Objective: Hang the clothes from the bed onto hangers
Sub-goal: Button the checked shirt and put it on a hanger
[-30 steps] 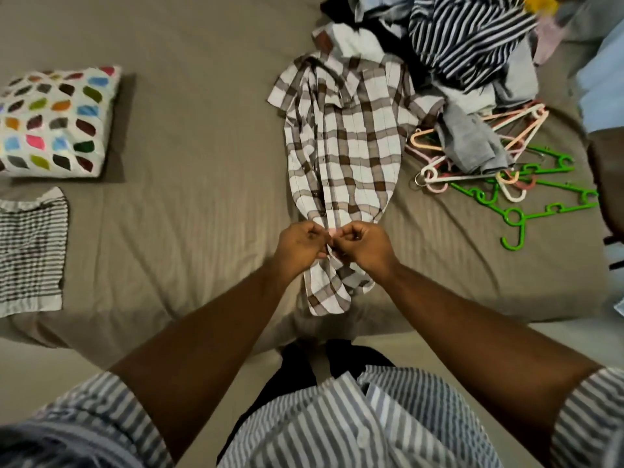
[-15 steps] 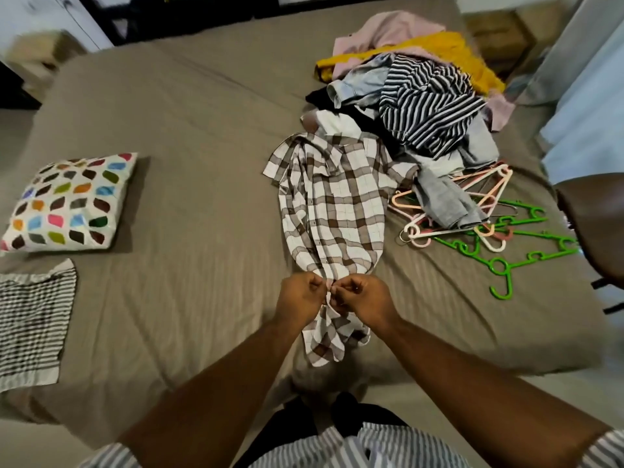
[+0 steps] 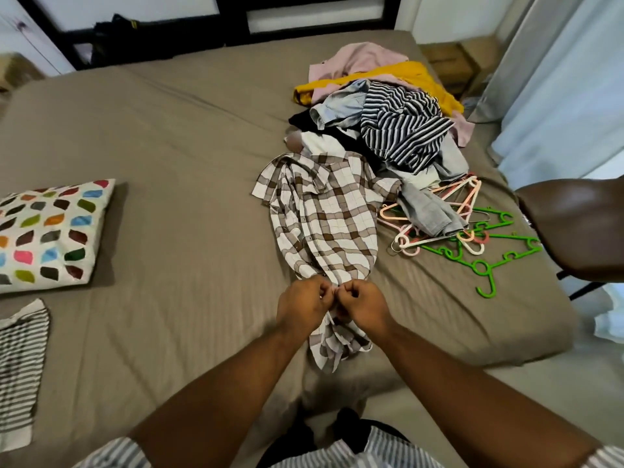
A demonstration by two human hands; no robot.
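- The brown-and-white checked cotton shirt [image 3: 331, 224] lies on the grey-brown bed [image 3: 189, 157] by the middle of its near edge, with the collar toward the far side and the hem hanging over the near edge; its long axis runs straight away from the person
- Both hands meet on the shirt's front opening just inside the near edge: the left hand [image 3: 300, 307] and the right hand [image 3: 366, 307] each pinch one side of it with curled fingers, knuckles almost touching; probably a button is being worked, though none can be made out
- The pink plastic hangers [image 3: 410, 246] and green plastic hangers [image 3: 516, 254] lie tangled just right of the shirt, toward the bed's right edge, so the right hand is nearer
- A crumpled grey garment [image 3: 425, 207] lies over the pink ones; the green ones look freer
- The pile of mixed clothes [image 3: 398, 130] toward the far right corner touches the collar end
- A white pillow with coloured spots [image 3: 50, 234] and a striped cloth [image 3: 20, 359] lie at the left edge, well apart
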